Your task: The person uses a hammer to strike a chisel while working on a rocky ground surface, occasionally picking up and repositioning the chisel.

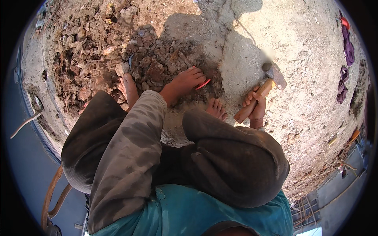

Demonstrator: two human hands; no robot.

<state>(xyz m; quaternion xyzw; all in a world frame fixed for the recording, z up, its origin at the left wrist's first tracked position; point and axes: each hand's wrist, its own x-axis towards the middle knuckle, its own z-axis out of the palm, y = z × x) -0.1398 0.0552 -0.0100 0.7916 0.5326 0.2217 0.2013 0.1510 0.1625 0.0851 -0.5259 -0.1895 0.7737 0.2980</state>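
Over rubble (92, 59), left grip (186, 82) curled round red-guarded tool (203, 84); right grip (258, 111) wrapped round hammer handle (265, 89).

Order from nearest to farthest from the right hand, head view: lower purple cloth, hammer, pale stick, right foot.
1. Hammer, gripped in the right hand.
2. Right foot, to its left.
3. Lower purple cloth, off to the right.
4. Pale stick, at the far left.

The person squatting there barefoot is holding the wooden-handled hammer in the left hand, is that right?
Not quite: the head view shows the wooden-handled hammer in the right hand, not the left hand. The squatting and the bare feet are as you say.
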